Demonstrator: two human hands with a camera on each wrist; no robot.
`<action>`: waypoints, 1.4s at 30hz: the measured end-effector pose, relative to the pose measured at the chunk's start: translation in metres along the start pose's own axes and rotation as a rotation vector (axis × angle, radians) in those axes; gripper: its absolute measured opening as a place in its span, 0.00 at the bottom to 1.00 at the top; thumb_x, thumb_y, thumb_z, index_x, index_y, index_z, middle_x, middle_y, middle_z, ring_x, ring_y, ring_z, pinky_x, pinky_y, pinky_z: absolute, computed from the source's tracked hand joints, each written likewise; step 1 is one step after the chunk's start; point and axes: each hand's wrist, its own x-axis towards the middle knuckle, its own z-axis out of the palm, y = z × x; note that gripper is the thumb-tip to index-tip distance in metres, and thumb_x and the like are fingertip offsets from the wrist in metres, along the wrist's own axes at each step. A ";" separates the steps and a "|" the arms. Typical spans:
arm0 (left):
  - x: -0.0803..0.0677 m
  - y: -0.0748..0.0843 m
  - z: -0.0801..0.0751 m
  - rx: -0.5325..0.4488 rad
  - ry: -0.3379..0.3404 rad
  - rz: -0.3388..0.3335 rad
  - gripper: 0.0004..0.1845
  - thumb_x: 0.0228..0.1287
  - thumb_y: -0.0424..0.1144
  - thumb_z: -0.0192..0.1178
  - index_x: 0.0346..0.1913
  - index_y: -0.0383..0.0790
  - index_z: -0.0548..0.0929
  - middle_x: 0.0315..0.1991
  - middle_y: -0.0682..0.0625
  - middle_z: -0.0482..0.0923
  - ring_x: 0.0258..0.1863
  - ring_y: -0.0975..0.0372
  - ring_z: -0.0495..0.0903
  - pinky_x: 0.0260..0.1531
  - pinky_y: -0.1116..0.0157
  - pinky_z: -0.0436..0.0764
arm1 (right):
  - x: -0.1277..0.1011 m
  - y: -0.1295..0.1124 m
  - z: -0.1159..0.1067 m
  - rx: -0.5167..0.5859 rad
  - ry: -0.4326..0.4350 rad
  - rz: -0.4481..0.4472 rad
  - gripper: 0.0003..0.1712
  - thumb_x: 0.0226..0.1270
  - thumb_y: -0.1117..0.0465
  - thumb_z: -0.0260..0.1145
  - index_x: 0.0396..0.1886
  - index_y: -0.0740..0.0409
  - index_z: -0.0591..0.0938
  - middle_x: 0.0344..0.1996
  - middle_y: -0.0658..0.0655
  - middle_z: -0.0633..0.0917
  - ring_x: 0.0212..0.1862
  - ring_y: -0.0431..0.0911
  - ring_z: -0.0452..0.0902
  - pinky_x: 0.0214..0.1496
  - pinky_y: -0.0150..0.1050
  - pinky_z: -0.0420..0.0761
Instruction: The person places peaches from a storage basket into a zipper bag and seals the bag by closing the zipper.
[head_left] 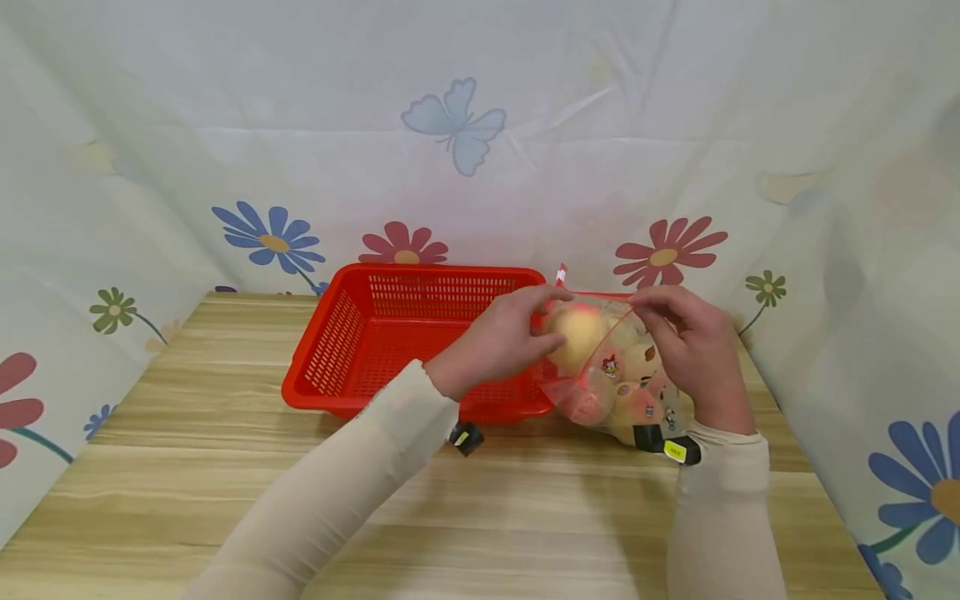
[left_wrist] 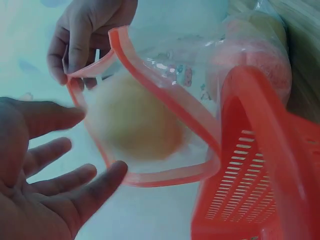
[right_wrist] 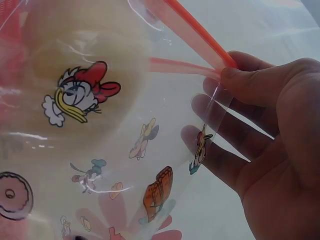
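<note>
A clear zip bag [head_left: 626, 379] printed with cartoon figures stands right of a red plastic basket [head_left: 352, 333] and holds several peaches. The topmost peach [head_left: 576, 333] sits in the bag's open mouth. My left hand [head_left: 525, 325] is at that mouth with its fingers straight and spread [left_wrist: 65, 175], just outside the red zip rim [left_wrist: 170, 112] and holding nothing. Thumb and fingers of my right hand [head_left: 663, 312] pinch the rim's far corner [right_wrist: 220, 62]. The peach [left_wrist: 132, 120] shows pale yellow through the opening.
The basket [left_wrist: 260, 165] has slotted walls and nothing inside it. It rests on a wooden table [head_left: 225, 467] closed in on three sides by flower-print cloth [head_left: 465, 142]. Bare tabletop stretches in front of and left of the basket.
</note>
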 end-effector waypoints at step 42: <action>0.060 -0.016 0.001 -0.017 -0.051 -0.179 0.13 0.69 0.40 0.54 0.55 0.51 0.79 0.44 0.52 0.79 0.37 0.59 0.78 0.34 0.71 0.82 | 0.000 0.000 0.000 -0.012 -0.035 0.001 0.12 0.59 0.76 0.66 0.41 0.63 0.85 0.34 0.58 0.86 0.38 0.27 0.75 0.50 0.17 0.74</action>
